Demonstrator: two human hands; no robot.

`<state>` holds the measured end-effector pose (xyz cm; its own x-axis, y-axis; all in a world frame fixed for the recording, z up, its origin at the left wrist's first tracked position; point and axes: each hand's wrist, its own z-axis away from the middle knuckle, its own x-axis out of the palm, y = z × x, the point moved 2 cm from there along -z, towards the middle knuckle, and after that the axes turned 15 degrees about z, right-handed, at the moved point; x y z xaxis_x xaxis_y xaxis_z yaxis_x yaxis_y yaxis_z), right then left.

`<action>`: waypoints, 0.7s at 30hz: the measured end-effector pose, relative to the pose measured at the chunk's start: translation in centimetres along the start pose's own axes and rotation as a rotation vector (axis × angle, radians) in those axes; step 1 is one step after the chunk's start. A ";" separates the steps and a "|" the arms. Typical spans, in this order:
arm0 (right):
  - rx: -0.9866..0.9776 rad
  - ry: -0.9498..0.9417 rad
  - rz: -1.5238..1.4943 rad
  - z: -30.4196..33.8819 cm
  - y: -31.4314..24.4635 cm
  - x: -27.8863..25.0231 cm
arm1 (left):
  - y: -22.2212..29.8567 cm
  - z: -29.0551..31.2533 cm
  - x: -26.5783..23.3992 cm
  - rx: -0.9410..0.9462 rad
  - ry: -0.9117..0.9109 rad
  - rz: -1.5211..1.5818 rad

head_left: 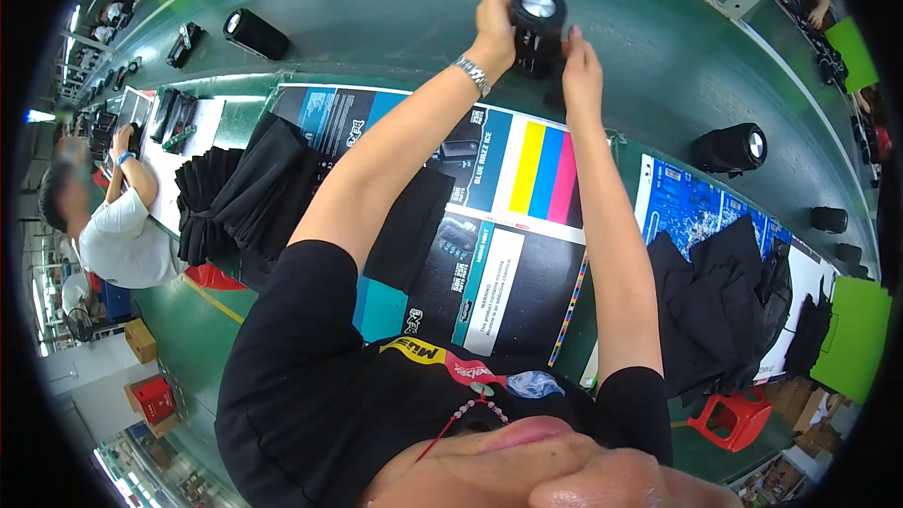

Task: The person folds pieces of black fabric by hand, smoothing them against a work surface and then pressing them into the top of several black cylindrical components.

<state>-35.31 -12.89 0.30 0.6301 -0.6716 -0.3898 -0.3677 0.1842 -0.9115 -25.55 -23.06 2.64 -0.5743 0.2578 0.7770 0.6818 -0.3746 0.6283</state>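
A black cylindrical speaker (539, 36) stands out over the green conveyor belt, with a round silver end facing up. My left hand (495, 30), a metal watch on its wrist, grips the speaker's left side; its thumb sticks out and its other fingers are mostly hidden behind the speaker. Close by the right side is my right hand (581, 75), slightly blurred, its fingers stretched out; I cannot tell whether they touch the speaker. Under my forearms lies a worktable covered with printed sheets (508, 190).
More black speakers lie on the belt, one to the left (256, 34) and one to the right (730, 149). Black cloth pouches (246, 181) are piled left, more black cloth (715, 287) right. A co-worker (127, 226) works at far left. A red stool (732, 420) stands lower right.
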 end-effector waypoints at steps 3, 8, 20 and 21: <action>-0.263 -0.020 -0.071 4.1 -0.6 -0.9 | 0.9 2.4 1.7 -0.132 0.016 0.402; -0.296 0.029 -0.034 7.2 -4.3 -4.0 | 2.9 5.9 4.7 -0.197 -0.181 0.400; -0.055 -0.467 -0.241 9.4 -6.4 -6.6 | 4.6 9.1 6.5 -0.311 -0.127 0.315; -0.042 -0.482 -0.239 9.4 -6.4 -6.5 | 4.5 9.0 6.0 -0.286 -0.118 0.346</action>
<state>-30.64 -2.99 7.42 0.9385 -0.2836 -0.1970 -0.1964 0.0309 -0.9800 -21.89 -15.17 10.47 -0.2683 0.1673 0.9487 0.6623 -0.6832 0.3077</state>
